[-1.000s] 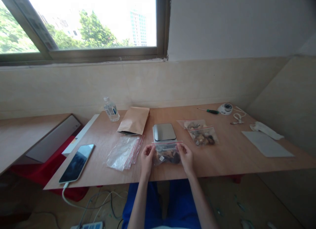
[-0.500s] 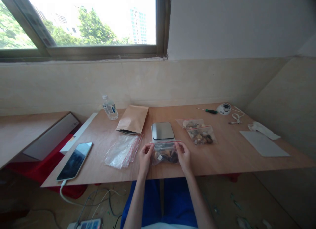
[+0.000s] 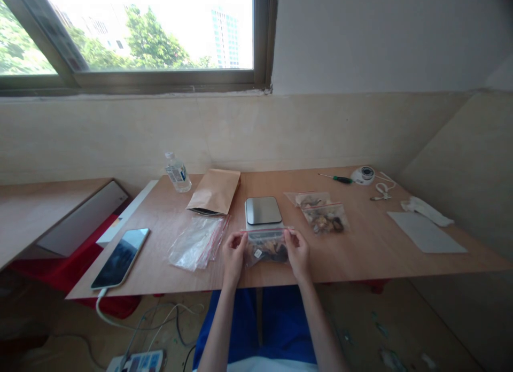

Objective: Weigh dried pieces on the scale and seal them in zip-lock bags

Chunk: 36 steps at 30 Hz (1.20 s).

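Observation:
A clear zip bag (image 3: 266, 249) with a red seal line lies at the table's front edge, holding dark and brown dried pieces and a small white packet. My left hand (image 3: 234, 252) pinches its upper left corner. At the upper right corner, the fingers of my right hand (image 3: 297, 250) are closed on the same bag. Just behind the bag sits a small scale (image 3: 263, 210) with a metal plate, its front partly hidden by the bag. Left of my left hand lie several flat zip bags (image 3: 198, 242). Two filled zip bags (image 3: 325, 218) overlap to the right of the scale.
A brown paper pouch (image 3: 216, 192) and a water bottle (image 3: 178, 172) are at the back left. A phone (image 3: 121, 258) on a cable lies front left. At the right are a screwdriver (image 3: 340, 179), a dome camera (image 3: 363, 175), a white sheet (image 3: 427, 232) and a white cloth (image 3: 428, 210).
Both hands keep their pinch on the bag's top corners, with barely any movement. The whole view has shifted slightly.

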{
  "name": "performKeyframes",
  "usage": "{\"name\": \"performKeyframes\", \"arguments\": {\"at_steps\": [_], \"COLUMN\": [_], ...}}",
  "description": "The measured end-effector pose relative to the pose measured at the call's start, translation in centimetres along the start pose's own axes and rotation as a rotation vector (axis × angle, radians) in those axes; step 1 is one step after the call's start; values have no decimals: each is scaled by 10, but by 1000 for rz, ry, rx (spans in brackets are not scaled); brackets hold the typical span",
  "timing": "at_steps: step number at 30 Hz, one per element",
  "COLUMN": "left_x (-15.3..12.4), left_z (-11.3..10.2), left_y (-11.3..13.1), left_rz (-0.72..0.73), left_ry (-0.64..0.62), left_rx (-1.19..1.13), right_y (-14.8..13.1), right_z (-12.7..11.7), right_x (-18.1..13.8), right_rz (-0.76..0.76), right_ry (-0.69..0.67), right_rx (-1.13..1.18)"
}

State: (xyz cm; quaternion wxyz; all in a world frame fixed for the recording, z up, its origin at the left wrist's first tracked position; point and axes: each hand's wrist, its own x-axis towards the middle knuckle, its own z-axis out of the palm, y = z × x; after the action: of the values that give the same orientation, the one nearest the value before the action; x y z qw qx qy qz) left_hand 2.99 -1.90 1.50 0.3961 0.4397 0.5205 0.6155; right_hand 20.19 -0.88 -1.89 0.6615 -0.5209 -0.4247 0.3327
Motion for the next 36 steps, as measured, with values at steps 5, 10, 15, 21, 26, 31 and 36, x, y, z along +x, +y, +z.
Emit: {"name": "performKeyframes", "arguments": {"at_steps": [5, 10, 15, 21, 26, 31, 36], "left_x": [0, 4, 3, 3, 3, 1, 0], "left_z": [1, 0, -1, -2, -2, -3, -3], "left_y": [0, -6, -7, -8, -7, -3, -2], "left_rz": [-6, -40, -79, -64, -59, -46, -31], "left_ry": [-55, -163, -183, -163, -162, -158, -111], "left_rx": [-33, -120, -90, -83, -74, -44, -29], "right_y": [-10, -19, -22, -18, -15, -17, -21], "right_z": [2, 4, 3, 4, 4, 2, 3], "right_x": [-1, -3, -4, -3, -2, -3, -3], "right_rz": [50, 72, 98, 138, 152, 133, 128], "right_ry": [10, -35, -124, -131, -122, -127, -111], "right_rx": [15, 17, -30, -12, 14, -6, -6]}}
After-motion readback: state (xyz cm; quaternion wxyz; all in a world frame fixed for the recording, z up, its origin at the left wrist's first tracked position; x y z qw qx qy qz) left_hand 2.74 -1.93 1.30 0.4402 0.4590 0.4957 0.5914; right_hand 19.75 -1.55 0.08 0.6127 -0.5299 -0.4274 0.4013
